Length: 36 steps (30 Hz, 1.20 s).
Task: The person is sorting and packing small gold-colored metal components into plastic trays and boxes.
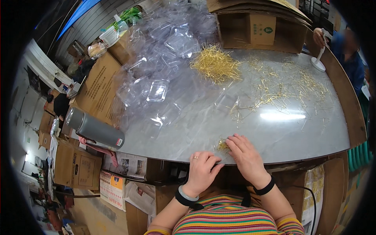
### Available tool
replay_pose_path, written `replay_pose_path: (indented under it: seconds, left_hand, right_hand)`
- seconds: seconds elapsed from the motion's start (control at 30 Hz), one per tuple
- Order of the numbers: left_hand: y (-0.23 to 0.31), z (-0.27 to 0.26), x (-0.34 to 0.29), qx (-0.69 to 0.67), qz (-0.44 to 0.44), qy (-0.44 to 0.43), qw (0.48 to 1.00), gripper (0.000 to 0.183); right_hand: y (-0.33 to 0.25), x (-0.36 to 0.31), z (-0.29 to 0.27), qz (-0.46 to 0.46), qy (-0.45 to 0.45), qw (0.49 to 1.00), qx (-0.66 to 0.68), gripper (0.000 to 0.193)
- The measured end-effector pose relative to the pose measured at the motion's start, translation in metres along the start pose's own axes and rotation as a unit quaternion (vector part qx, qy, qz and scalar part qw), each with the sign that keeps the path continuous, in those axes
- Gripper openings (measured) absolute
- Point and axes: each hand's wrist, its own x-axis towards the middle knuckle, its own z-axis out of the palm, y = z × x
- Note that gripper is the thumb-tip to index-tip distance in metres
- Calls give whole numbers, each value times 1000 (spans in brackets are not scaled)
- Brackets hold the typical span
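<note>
From my end of the feed, I see the right hand [246, 156] low and just right of centre, fingers loosely extended and close together, their tips at a small bunch of gold wire pieces [222, 145] near the bench's [188, 141] front edge; I cannot tell whether it grips any. The left hand [203, 167] sits just beside it over that edge, fingers curled and thumb near them, and whether anything is inside I can't make out. My main worry is the edge: a sweep toward the body could tip wires off the bench. The thin bent pieces could also hook one another, so lifting one may drag several. Farther up, a larger wire heap [216, 64] lies at upper centre, with loose wires [270, 92] strewn to its right; a reaching sleeve might catch them. Clear plastic trays [158, 90] crowd the upper left and touch or nearly touch the heap, so a pull there could shift both. A grey bottle [96, 128] lies tilted at the left edge, a cardboard box [262, 31] blocks the top, and at upper right a co-worker's hand [319, 38] holds a white stand [319, 58].
</note>
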Motion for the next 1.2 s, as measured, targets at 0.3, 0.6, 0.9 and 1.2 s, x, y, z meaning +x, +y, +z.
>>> replay_pose_path:
  seconds: [0.3, 0.6, 0.9, 1.2]
  left_hand:
    - [-13, -5, 4, -16, 23, -18, 999, 14]
    - [-5, 13, 26, 63, 8, -7, 998, 13]
    - [1, 11, 33, -42, 18, -48, 998, 59]
    - [-1, 21, 51, -14, 85, -184, 979, 65]
  right_hand:
    - [6, -5, -2, -32, -1, 999, 12, 36]
    - [7, -5, -1, -25, -1, 999, 35, 37]
    - [4, -15, -22, 142, 138, 957, 214, 43]
    - [10, -40, -34, 107, 52, 992, 30, 46]
